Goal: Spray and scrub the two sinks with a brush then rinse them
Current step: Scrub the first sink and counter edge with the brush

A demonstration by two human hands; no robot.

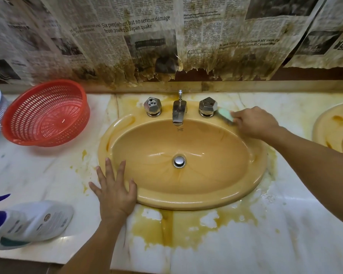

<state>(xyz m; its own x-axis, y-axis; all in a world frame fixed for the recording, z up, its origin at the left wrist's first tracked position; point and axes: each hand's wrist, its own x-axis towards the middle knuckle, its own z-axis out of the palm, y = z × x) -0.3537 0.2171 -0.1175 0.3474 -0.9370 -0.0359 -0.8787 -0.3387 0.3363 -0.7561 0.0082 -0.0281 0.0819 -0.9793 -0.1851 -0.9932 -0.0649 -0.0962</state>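
Risks first:
- The right grip (253, 123) is curled round the brush (225, 114), fingers closed on its back end. The bristle end is pressed up against the base of the right tap handle (207, 106). If I push too hard it skids off the wet rim, could knock the handle round and start water early.
- The left grip (115, 190) holds nothing. It's flat, fingers spread, palm on the near-left rim of the sink (186, 202) as a brace. The rim looks slick, so if that palm slides I lose balance.
- Yellow runoff (166, 230) is pooled on the bench (285, 244) in front of the sink and reaches toward the front edge. More scrubbing prob sends it over.
- The spray bottle (34, 222) lies on its side at far left of the bench, well apart from the sink. Could leak; can't tell if the nozzle is locked.
- The newspaper (137, 46) on the wall behind is already stained and torn at the bottom, so spatter will make it worse.

Sink look: an orange-tan oval basin set in the bench, centre of view. It has a glossy wet bowl and a chrome drain plug (179, 161); can't tell if that's open or closed. There's dark streaking near the spout (179, 111) and brown marks on the left rim.

The second sink (329, 125) is at the right edge, only partly in view, with brown stains on its rim. Looks not done yet.
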